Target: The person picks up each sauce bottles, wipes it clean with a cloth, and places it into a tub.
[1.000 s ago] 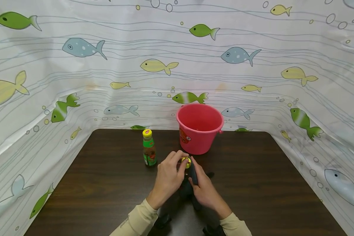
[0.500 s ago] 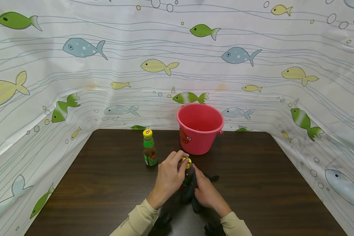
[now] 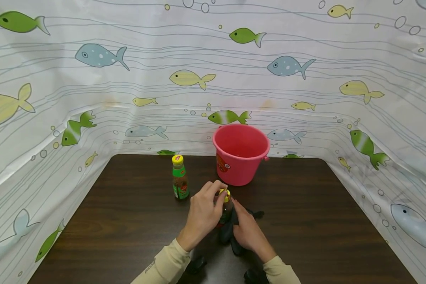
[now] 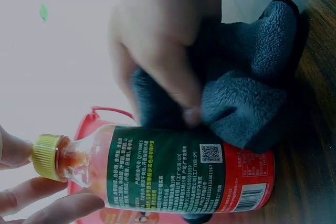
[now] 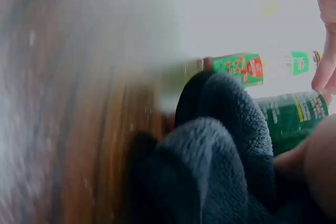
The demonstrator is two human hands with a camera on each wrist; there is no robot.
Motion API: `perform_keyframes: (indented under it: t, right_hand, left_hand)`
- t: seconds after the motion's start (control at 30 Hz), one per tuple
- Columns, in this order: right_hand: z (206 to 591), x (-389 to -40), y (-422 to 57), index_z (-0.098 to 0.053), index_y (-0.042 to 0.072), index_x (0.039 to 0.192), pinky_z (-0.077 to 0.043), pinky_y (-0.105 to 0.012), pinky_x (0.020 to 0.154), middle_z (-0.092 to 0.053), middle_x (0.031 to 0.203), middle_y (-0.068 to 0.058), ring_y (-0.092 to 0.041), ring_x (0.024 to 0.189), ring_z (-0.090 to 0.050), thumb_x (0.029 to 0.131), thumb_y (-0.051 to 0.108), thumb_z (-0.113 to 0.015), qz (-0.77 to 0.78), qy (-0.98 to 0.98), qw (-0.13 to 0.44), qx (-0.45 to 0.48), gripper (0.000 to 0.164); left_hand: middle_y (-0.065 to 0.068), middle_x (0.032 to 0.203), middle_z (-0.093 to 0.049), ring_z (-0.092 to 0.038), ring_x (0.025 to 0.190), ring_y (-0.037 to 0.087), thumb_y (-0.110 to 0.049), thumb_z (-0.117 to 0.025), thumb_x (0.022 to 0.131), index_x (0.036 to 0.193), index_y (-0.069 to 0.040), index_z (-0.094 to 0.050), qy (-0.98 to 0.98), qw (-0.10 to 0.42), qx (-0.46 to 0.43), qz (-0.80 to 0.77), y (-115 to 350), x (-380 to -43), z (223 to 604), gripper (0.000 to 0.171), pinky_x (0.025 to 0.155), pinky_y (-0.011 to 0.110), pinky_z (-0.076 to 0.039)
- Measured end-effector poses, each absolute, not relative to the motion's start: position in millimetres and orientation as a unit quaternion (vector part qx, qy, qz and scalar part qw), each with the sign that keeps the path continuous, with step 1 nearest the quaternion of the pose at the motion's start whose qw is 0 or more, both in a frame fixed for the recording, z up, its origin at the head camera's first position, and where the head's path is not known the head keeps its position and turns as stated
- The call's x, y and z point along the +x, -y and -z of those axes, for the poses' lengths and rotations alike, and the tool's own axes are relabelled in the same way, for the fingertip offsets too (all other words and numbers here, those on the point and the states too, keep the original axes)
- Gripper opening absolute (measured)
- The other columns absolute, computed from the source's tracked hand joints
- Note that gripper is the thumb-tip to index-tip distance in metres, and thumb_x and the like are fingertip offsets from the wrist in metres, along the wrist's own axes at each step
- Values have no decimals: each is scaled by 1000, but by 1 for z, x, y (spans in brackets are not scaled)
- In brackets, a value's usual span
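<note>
A sauce bottle with a yellow cap (image 4: 46,157) and a dark green label (image 4: 163,171) stands upright in front of me, its red label foot near the tabletop. My left hand (image 3: 204,211) holds it at the top, fingers and thumb around the cap and neck. On the bottle's right side, my right hand (image 3: 249,230) grips a dark grey fuzzy cloth (image 4: 247,100) and presses it against the label. Folds of this cloth (image 5: 205,156) hang below the fingers and cover part of the bottle in the right wrist view.
A second sauce bottle (image 3: 180,182), yellow-capped with green labels, stands to the left and farther back. Behind the hands is a pink bucket (image 3: 238,171). The dark wooden table (image 3: 127,221) ends at a fish-patterned curtain (image 3: 145,63).
My right hand and the cloth have slid a little lower along the bottle, leaving more of its upper side exposed. The left hand stays at the cap.
</note>
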State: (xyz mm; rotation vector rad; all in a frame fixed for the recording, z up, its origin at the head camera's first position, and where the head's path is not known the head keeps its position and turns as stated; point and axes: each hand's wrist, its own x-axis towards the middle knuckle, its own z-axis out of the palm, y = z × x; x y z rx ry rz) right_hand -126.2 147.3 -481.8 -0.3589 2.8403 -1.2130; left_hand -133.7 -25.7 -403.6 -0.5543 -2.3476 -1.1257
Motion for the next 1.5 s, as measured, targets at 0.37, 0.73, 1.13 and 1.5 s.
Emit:
perform_keyframes:
  t: [0.37,0.73,1.13,1.5]
  right_hand:
    - [440,-115,-135,-48,10,159,-52,-61,110,-58,154,-23,-41,138,-61,105,1,-56,529,-846,-34,-58,55]
    - [405,-106,-141,-48,23,160,-44,-61,120,-48,165,-8,-34,152,-48,108,7,-57,596,-799,-64,-51,55]
    - [394,-102,-150,-44,28,161,-43,-61,119,-41,170,-8,-36,154,-44,109,8,-55,600,-795,-66,-64,57]
    - [401,-103,-150,-45,26,161,-47,-61,117,-46,166,-11,-37,150,-51,109,7,-55,607,-790,-62,-59,57]
  left_hand:
    - [5,99,-71,-77,83,20,-17,-71,102,111,-13,-73,856,242,-207,408,26,-134,405,10,67,29,-62]
    - [4,93,-69,-64,66,14,-18,-73,101,109,-14,-73,864,247,-204,389,26,-135,404,9,57,19,-51]
    - [2,89,-67,-60,64,10,-19,-73,101,109,-14,-73,864,253,-210,381,27,-135,404,9,55,18,-47]
    - [5,91,-66,-54,58,8,-21,-72,102,112,-15,-71,873,251,-203,366,28,-134,405,12,52,17,-44]
